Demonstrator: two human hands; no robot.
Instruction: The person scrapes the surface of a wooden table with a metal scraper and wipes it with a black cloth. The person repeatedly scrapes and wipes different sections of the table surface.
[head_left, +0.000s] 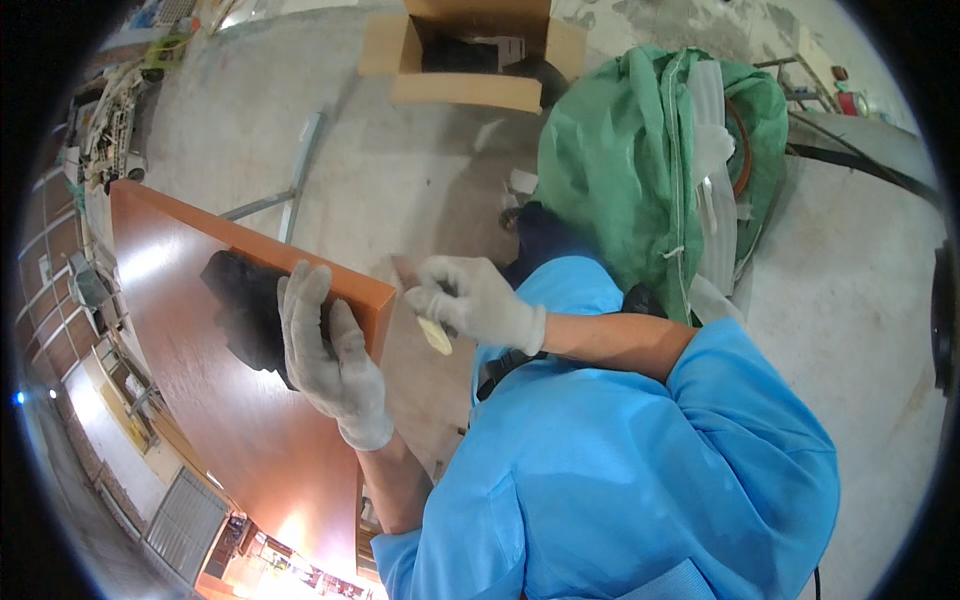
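My left hand [325, 350], in a pale work glove, is closed around a crumpled black cloth [243, 315], with the thumb apart from the long fingers. The cloth lies against the glossy reddish-brown board [220, 390], close to its orange-brown edge. Just past the board's corner, my right hand [475, 298], gloved too, grips a small hand tool [435, 337]. Its pale yellow end sticks out below the fist; the brownish other end is smeared by motion, so its kind is unclear.
A green woven sack [620, 150] stuffed with pale sheeting stands ahead on the right. Beyond is an open cardboard box [465, 92] with dark things inside. Grey metal bars [300, 180] stand behind the board. Clutter [110, 130] lines the far left.
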